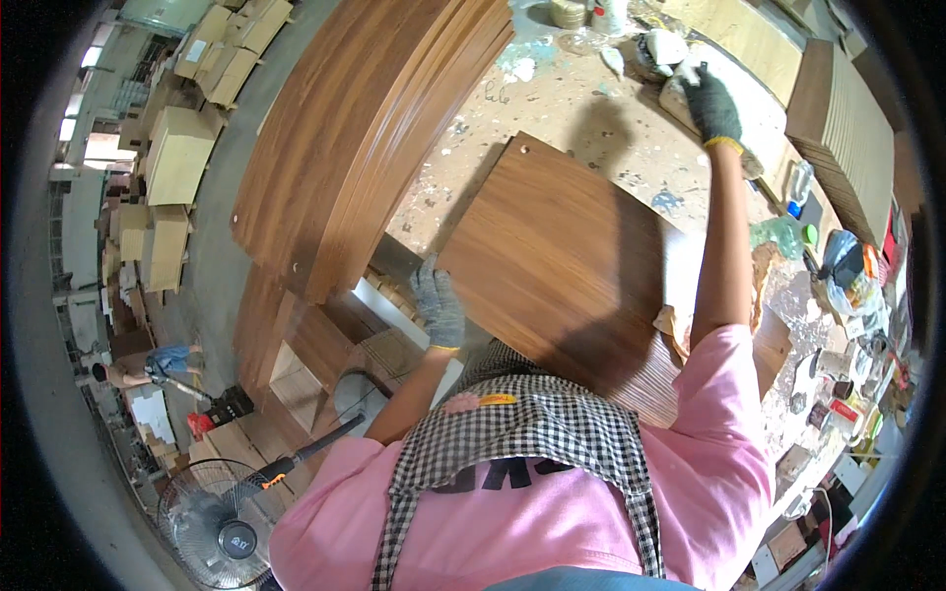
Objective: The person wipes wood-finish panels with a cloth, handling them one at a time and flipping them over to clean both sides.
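Note:
My left hand [437,303], in a grey knit glove with a yellow cuff, is against the left edge of a brown wood-grain panel [562,246]. Its fingers look stretched out along that edge; the thumb is hard to make out. The panel lies tilted across the workbench in front of me, with a small round hole near its far corner. At the far right, my right hand [711,106], in a darker glove, reaches over a long white pad [751,97]. Its fingers are apart and touch or hover just above the pad. A crumpled white rag [664,47] lies beside them.
Stacked brown panels [345,128] rise on the left. The paint-spattered bench [463,182] holds a tub [569,13] at the back. On the right are a stack of boards [838,128], plastic bags [852,286] and jars. A fan [236,539] stands lower left; another person [163,364] is beyond.

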`<state>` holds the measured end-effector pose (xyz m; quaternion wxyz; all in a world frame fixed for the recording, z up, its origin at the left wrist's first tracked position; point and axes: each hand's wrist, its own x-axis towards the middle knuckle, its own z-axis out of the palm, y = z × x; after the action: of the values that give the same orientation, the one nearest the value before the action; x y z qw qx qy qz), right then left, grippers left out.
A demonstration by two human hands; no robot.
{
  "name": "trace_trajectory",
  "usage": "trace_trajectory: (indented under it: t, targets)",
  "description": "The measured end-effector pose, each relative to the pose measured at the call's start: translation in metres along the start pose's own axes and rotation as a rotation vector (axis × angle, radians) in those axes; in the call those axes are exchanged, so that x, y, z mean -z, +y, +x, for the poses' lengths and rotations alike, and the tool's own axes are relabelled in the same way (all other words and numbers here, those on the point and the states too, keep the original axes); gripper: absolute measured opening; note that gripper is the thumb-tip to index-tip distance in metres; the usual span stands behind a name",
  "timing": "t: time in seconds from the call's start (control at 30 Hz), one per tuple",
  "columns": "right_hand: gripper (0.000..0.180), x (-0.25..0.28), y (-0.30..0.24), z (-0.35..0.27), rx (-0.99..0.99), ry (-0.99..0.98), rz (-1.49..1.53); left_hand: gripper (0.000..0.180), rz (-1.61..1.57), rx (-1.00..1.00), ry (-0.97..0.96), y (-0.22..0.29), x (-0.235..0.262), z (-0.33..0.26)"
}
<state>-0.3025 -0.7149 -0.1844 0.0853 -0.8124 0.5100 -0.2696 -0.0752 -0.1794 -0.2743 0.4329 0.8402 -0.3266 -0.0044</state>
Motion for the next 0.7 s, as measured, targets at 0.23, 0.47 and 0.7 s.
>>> trace_trajectory:
  t: [0.23, 0.47, 0.7]
  targets:
    - [0.034, 0.103, -0.135, -0.21, 0.392, -0.343, 0.171, 0.035, -0.004, 0.02, 0.052, 0.015, 0.041, -0.013]
    - [0.066, 0.197, -0.082, -0.386, -0.128, -0.29, -0.49, 0.028, 0.035, 0.034, 0.082, 0.013, 0.11, -0.065]
    - [0.079, 0.193, -0.031, -0.407, -0.224, -0.032, -0.254, 0.024, -0.063, -0.083, 0.029, 0.043, 0.087, -0.091]
